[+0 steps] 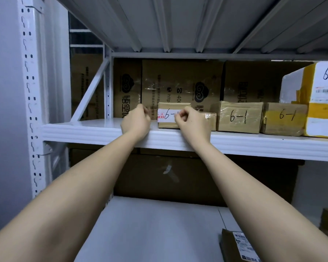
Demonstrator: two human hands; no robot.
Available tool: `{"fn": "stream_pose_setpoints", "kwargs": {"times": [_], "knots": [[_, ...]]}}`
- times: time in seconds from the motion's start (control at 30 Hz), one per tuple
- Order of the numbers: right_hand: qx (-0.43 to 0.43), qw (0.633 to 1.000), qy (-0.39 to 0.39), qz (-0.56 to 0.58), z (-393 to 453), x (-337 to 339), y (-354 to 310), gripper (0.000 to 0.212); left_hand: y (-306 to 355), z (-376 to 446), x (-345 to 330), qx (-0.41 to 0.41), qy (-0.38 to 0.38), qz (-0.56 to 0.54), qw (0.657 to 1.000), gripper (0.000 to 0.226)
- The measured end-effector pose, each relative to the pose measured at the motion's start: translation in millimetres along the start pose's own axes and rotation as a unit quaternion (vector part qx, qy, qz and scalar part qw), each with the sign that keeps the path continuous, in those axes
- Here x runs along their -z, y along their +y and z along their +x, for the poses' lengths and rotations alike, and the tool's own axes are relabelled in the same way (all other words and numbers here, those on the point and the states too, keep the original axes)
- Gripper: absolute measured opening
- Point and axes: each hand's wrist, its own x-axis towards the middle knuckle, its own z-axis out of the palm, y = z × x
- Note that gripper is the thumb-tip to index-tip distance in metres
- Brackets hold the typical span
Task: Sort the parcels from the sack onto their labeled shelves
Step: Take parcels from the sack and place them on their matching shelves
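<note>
A white, ribbed sheet-metal shelf (95,132) crosses the middle of the view, carried at 9 o'clock by a perforated white upright (29,103). On it, near centre, sits a small brown cardboard parcel (169,118), box-shaped with soft, slightly crushed corners and a white paper label handwritten "6-" in black marker; the rest of the writing is hidden.

The left hand (135,121) hangs just beside the parcel's left end, fingers curled, with a gap between them and the cardboard; they hold nothing that can be seen. The right hand (192,122) is in front of the parcel's right part, fingers curled and fingertips at the label; whether they pinch it or only touch cannot be told.

Toward 3 o'clock on the same shelf stand a taped brown box (239,117) marked "6-1", then a second brown box (284,119) with a yellow tape band and the same marking, then a large white-and-yellow carton (320,99). Behind them stand big printed corrugated cartons (182,82). At 5 o'clock a dark, glossy packet (239,246) lies on the lower shelf (150,233).
</note>
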Motion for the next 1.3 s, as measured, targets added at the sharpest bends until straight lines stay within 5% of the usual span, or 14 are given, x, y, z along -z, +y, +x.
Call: {"fn": "stream_pose_setpoints", "kwargs": {"times": [0.27, 0.53, 0.73, 1.0, 1.3], "knots": [[0.173, 0.981, -0.037, 0.073, -52, -68, -66, 0.012, -77, -36, 54, -0.045, 0.129, 0.039, 0.99, 0.015], [0.185, 0.955, -0.2, 0.118, -147, -166, -150, 0.012, -205, -112, 137, 0.122, 0.07, 0.122, 0.983, 0.02], [0.176, 0.913, -0.355, 0.094, -258, -251, -226, 0.009, -347, -193, 202, 0.29, -0.045, 0.128, 0.947, 0.023], [0.117, 0.805, -0.582, 0.021, -407, -339, -271, 0.021, -501, -303, 236, 0.453, -0.201, 0.079, 0.865, 0.024], [-0.047, 0.652, -0.757, 0.017, -510, -425, -253, 0.071, -586, -373, 201, 0.537, -0.327, -0.018, 0.777, 0.047]]}}
